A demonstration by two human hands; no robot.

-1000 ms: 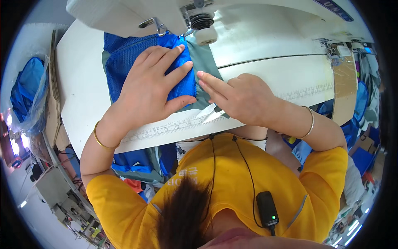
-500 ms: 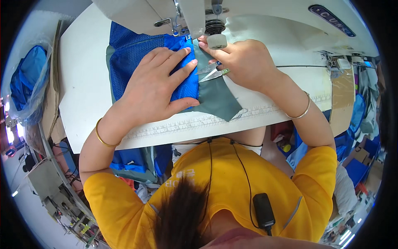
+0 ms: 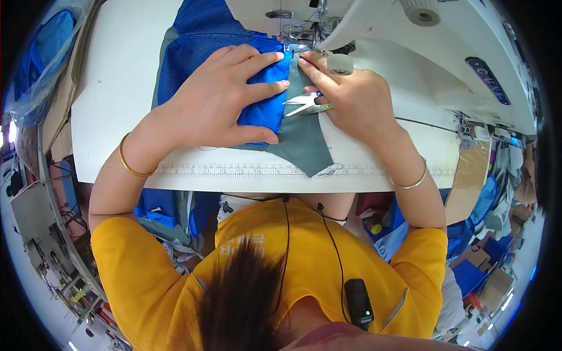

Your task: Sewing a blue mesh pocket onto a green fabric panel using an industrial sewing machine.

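Observation:
Blue mesh fabric (image 3: 193, 73) lies over a grey-green fabric piece (image 3: 307, 143) on the sewing machine's white table. My left hand (image 3: 225, 99) is open, spread flat on the blue fabric, with its fingertips near the blue edge. Tucked in my right hand (image 3: 354, 99) are small thread snips (image 3: 304, 105), their two blades apart and pointing left above the grey-green fabric. The right index finger presses that fabric just by the presser foot (image 3: 297, 51). Part of the snips is hidden under my right hand.
The machine head (image 3: 445, 58) overhangs the far right, with a pale round knob (image 3: 340, 64) close above my right fingers. A printed ruler strip (image 3: 234, 171) runs along the table's near edge. At the left is a clear plastic bag (image 3: 44, 88) holding blue fabric; cardboard (image 3: 468, 175) stands right.
The whole view has shifted, showing more of the machine's needle area. Both hands stay on the fabric, and the snips remain in my right hand with blades apart.

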